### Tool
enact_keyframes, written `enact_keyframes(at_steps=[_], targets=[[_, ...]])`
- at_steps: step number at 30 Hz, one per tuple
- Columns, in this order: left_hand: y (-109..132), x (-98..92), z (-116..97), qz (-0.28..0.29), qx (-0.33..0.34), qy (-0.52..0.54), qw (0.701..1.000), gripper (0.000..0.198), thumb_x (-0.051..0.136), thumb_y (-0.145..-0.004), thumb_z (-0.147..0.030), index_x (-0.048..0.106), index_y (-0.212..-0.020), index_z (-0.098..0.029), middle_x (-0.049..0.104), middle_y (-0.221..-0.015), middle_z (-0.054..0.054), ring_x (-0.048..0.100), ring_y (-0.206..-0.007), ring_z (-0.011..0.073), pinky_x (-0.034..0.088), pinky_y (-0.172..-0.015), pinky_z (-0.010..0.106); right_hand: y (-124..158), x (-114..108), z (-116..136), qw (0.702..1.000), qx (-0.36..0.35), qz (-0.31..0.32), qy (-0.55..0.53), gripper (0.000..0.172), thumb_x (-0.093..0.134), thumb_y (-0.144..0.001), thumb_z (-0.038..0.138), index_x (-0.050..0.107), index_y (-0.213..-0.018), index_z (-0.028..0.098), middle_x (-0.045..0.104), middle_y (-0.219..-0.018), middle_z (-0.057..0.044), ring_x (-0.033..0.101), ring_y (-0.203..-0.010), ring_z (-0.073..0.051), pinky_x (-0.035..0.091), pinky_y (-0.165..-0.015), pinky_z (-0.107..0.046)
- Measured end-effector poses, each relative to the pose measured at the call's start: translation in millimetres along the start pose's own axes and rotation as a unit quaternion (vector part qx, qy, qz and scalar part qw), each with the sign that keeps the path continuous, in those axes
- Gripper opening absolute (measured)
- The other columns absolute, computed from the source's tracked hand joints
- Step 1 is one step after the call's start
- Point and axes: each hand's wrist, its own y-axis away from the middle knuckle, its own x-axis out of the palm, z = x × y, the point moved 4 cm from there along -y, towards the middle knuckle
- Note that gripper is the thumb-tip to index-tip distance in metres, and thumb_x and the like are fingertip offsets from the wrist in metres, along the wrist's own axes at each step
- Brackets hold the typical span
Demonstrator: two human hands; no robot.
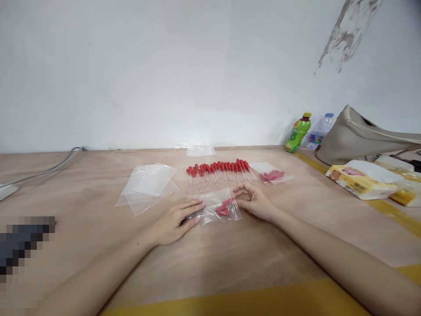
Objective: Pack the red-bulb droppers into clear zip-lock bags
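- The transparent bag (pixel 209 215) is lying on the wooden tabletop (pixel 210 263) directly before me, between my two hands.
- My left hand (pixel 176 221) is resting across the bag's left end, thumb spread apart from the fingers, which are lying extended over the film; this placement is probably steadying the slippery plastic.
- My right hand (pixel 255 202) is curling at the bag's right end, thumb and fingertips close to the edge; whether they are pinching film or a red bulb, I cannot tell. The grip is presumably controlling that edge.
- The bag's long axis is running left to right, crosswise to me. Inside, the red bulbs (pixel 222 211) are sitting toward the right end, with thin stems seemingly pointing left.
- Beyond, a row of red-bulbed droppers (pixel 219 168) is lying with bulbs toward the wall (pixel 164 79) and stems toward me, apparently arranged for easy picking.
- Flat bags (pixel 148 181) are overlapping at the left, likely placed within my left hand's reach.
- A second bag holding red bulbs (pixel 272 176) is lying just right of the row, seemingly set aside.
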Motion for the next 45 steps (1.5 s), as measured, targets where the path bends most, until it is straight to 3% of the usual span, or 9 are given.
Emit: enact_keyframes(at_steps=[4, 9, 12, 18, 22, 26, 30, 34, 45], targets=[[0, 1.7, 1, -0.002, 0.011, -0.009, 1.0, 0.041, 0.038, -0.091, -0.033, 0.037, -0.131, -0.027, 0.038, -0.136, 0.003, 0.034, -0.126, 0.0198, 0.028, -0.105, 0.042, -3, 7, 0, 1.0, -0.026, 0.005, -0.004, 0.034, 0.071, -0.059, 0.028, 0.043, -0.078, 0.02, 0.061, -0.076, 0.0, 0.06, -0.074, -0.013, 0.047, -0.066, -0.026], [-1, 2.4, 3, 0.008, 0.0, -0.011, 1.0, 0.04, 0.037, -0.091, -0.034, 0.037, -0.131, -0.028, 0.036, -0.137, 0.002, 0.032, -0.126, 0.0191, 0.028, -0.105, 0.041, -8, 10, -6, 0.997, 0.051, 0.016, 0.048, 0.032, 0.067, -0.062, 0.034, 0.041, -0.072, 0.02, 0.051, -0.054, 0.008, 0.043, -0.038, -0.004, 0.034, -0.038, -0.017], [-1, 2.2, 3, 0.013, -0.004, -0.013, 1.0, 0.04, 0.037, -0.091, -0.034, 0.038, -0.13, -0.028, 0.036, -0.138, 0.002, 0.032, -0.127, 0.0191, 0.028, -0.105, 0.041, -7, 12, -3, 0.996, 0.047, -0.019, 0.067, 0.03, 0.066, -0.062, 0.035, 0.043, -0.071, 0.019, 0.048, -0.05, 0.009, 0.039, -0.036, -0.003, 0.029, -0.034, -0.015], [-1, 3.2, 5, 0.006, -0.003, -0.002, 1.0, 0.04, 0.038, -0.09, -0.034, 0.04, -0.129, -0.027, 0.038, -0.136, 0.002, 0.033, -0.126, 0.0193, 0.028, -0.105, 0.041, -7, 8, -1, 0.993, 0.071, 0.057, 0.072, 0.028, 0.061, -0.065, 0.04, 0.048, -0.075, 0.018, 0.052, -0.054, 0.006, 0.037, -0.034, -0.003, 0.029, -0.034, -0.017], [-1, 3.6, 5, 0.003, 0.002, 0.011, 1.0, 0.04, 0.039, -0.09, -0.034, 0.04, -0.129, -0.027, 0.038, -0.136, 0.002, 0.033, -0.126, 0.0192, 0.027, -0.106, 0.04, -28, -34, 3, 0.971, 0.02, -0.105, 0.212, 0.02, 0.059, -0.066, 0.035, 0.055, -0.071, 0.016, 0.058, -0.058, 0.001, 0.046, -0.043, -0.007, 0.034, -0.042, -0.019], [-1, 2.7, 5, 0.014, -0.01, 0.016, 1.0, 0.038, 0.034, -0.092, -0.033, 0.039, -0.13, -0.028, 0.037, -0.137, 0.001, 0.031, -0.127, 0.0188, 0.025, -0.106, 0.041, -57, -68, 11, 0.883, 0.01, -0.255, 0.393, 0.015, 0.057, -0.066, 0.032, 0.06, -0.065, 0.017, 0.063, -0.063, -0.002, 0.057, -0.062, -0.014, 0.04, -0.057, -0.024], [-1, 1.5, 2, 0.02, -0.009, 0.014, 1.0, 0.038, 0.033, -0.092, -0.034, 0.038, -0.13, -0.028, 0.036, -0.137, 0.001, 0.03, -0.127, 0.0189, 0.024, -0.106, 0.041, -85, -73, 15, 0.83, 0.069, -0.281, 0.476, 0.018, 0.056, -0.068, 0.035, 0.063, -0.068, 0.019, 0.066, -0.078, -0.006, 0.06, -0.077, -0.019, 0.042, -0.065, -0.027], [-1, 0.7, 0, 0.016, -0.003, 0.017, 1.0, 0.039, 0.036, -0.091, -0.034, 0.039, -0.13, -0.027, 0.036, -0.137, 0.002, 0.031, -0.127, 0.0194, 0.025, -0.106, 0.041, -100, -69, 14, 0.807, 0.141, -0.289, 0.495, 0.022, 0.055, -0.069, 0.035, 0.065, -0.076, 0.016, 0.065, -0.086, -0.013, 0.061, -0.082, -0.024, 0.043, -0.066, -0.03], [-1, 1.4, 1, 0.007, 0.008, 0.008, 1.0, 0.039, 0.037, -0.091, -0.034, 0.04, -0.129, -0.026, 0.038, -0.136, 0.003, 0.034, -0.126, 0.0203, 0.027, -0.105, 0.043, -105, -61, 19, 0.832, 0.135, -0.288, 0.454, 0.018, 0.056, -0.069, 0.025, 0.063, -0.078, 0.01, 0.063, -0.086, -0.021, 0.061, -0.082, -0.029, 0.042, -0.062, -0.032]])
